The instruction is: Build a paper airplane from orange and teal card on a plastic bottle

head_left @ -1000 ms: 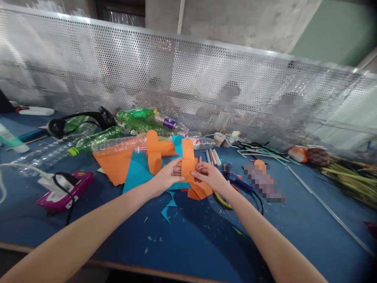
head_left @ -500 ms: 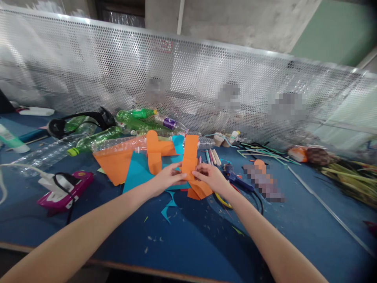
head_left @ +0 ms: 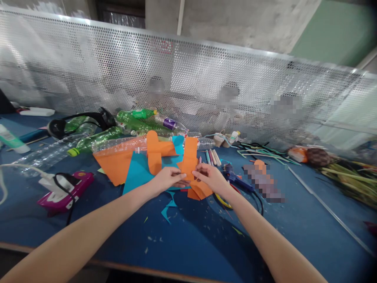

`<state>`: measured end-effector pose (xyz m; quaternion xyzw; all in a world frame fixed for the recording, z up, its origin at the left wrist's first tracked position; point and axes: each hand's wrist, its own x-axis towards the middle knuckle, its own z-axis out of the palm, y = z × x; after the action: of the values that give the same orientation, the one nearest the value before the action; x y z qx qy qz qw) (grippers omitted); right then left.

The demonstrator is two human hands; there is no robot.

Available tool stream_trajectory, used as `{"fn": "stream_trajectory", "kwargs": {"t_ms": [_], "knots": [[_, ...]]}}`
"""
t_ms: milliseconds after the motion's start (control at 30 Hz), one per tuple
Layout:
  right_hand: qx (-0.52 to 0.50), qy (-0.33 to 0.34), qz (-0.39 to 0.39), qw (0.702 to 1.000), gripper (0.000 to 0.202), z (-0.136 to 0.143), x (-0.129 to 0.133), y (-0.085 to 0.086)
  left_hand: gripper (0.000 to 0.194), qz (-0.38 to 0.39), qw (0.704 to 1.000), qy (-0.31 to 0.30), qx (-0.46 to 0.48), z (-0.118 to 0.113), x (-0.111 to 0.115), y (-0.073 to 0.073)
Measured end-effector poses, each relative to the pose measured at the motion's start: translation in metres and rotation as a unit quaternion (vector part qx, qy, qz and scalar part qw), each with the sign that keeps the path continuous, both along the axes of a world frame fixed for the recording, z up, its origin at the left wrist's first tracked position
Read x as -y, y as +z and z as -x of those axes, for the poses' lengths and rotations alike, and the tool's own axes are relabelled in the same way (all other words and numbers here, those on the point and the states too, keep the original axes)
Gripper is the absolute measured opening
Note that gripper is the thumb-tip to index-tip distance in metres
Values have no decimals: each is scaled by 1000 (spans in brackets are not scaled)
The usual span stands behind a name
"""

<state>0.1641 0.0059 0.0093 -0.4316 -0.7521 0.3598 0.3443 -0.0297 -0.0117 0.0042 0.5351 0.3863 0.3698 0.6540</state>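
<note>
An upright orange paper strip (head_left: 190, 153) is pinched near its lower end between my two hands. My left hand (head_left: 171, 179) grips its left edge, and my right hand (head_left: 206, 175) grips the right edge. Just under my right hand lies a folded orange paper piece (head_left: 200, 192). Left of the strip stands a curved orange paper shape (head_left: 153, 157) with a crosspiece reaching toward a small blue paper piece (head_left: 178, 144). A blue paper sheet (head_left: 135, 173) lies beneath, beside a larger orange sheet (head_left: 113, 165).
Plastic bottles (head_left: 103, 139) and black headphones (head_left: 59, 127) lie behind on the left. A purple power strip (head_left: 79, 184) is at the left. Blue glue gun (head_left: 240, 182), chalk-like sticks (head_left: 213, 157) and plant stalks (head_left: 347, 182) sit right. A perforated metal screen (head_left: 200, 74) spans the back.
The orange strip's top has moved slightly down and to the left. Both hands keep their pinch on it, in nearly the same place.
</note>
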Motion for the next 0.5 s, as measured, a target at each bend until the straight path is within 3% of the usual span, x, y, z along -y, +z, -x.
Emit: {"fn": "stream_trajectory", "kwargs": {"t_ms": [300,400,500], "knots": [[10,-2,-11,1000,22,-1,-3,-5,22,-50,999,-13,-4,3,-5,-10],[34,3,-24,999,23,-1,-1,-3,22,-105,994,-15,-19,3,-6,-9],[61,16,-30,998,23,0,3,0,31,-148,989,7,28,2,-7,-5]]}}
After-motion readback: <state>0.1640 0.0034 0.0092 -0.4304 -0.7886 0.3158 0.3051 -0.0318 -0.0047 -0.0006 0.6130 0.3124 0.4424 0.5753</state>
